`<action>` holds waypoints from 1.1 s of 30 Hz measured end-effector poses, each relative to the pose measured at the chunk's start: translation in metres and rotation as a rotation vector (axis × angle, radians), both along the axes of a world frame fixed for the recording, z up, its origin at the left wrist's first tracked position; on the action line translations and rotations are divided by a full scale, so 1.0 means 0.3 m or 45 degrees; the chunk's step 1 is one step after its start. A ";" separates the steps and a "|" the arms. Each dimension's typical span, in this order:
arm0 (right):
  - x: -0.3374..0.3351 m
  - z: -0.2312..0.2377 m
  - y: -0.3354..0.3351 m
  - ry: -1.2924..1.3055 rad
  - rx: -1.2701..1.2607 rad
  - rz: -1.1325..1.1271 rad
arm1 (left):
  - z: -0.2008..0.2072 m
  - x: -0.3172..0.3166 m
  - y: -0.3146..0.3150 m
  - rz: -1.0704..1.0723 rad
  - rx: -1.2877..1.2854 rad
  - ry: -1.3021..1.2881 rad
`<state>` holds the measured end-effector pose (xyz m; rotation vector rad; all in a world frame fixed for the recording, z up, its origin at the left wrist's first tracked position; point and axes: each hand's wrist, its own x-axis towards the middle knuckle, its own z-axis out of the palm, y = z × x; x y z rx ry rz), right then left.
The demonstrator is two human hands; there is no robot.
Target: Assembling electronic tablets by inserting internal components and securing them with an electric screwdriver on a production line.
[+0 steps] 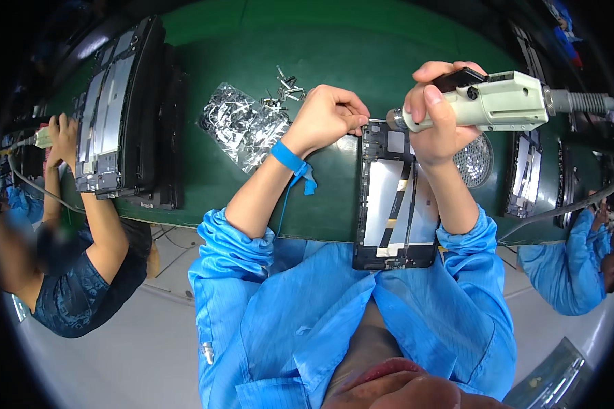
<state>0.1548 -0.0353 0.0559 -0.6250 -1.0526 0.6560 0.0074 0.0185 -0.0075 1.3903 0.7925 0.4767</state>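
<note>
Bagged metallic parts [242,126] are set left of the black, silver-panelled chassis [386,194], which lies on the surface [324,215], partly hidden by the right grip [435,129], closed around a pale tool [505,103]. Whether the pinched left grip [326,117] holds anything cannot be told.

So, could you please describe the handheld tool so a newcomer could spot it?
Along the green table, find the person wearing a blue wristband; their right hand grips a chunky tool with a ribbed grey hose. Its cream colour and black top part set it apart from the flat, dark-rimmed device nearby.
</note>
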 end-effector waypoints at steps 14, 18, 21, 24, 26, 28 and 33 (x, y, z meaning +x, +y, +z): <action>-0.038 -0.093 0.008 -0.124 -0.101 -0.026 | 0.005 -0.002 0.008 0.033 0.028 -0.018; -0.050 -0.093 0.005 -0.143 -0.099 0.001 | -0.020 0.003 0.012 0.045 0.046 -0.051; -0.050 -0.102 0.006 -0.150 -0.105 -0.005 | -0.018 0.003 0.013 0.043 0.031 -0.054; -0.049 -0.110 0.009 -0.141 -0.098 -0.017 | -0.022 0.004 0.013 0.059 0.027 -0.048; -0.051 -0.110 0.009 -0.145 -0.101 -0.013 | -0.025 0.004 0.014 0.078 0.028 -0.050; -0.051 -0.110 0.010 -0.148 -0.103 -0.009 | -0.026 0.005 0.013 0.083 0.042 -0.048; -0.050 -0.108 0.010 -0.195 -0.084 -0.018 | -0.015 0.004 0.014 0.054 0.033 -0.035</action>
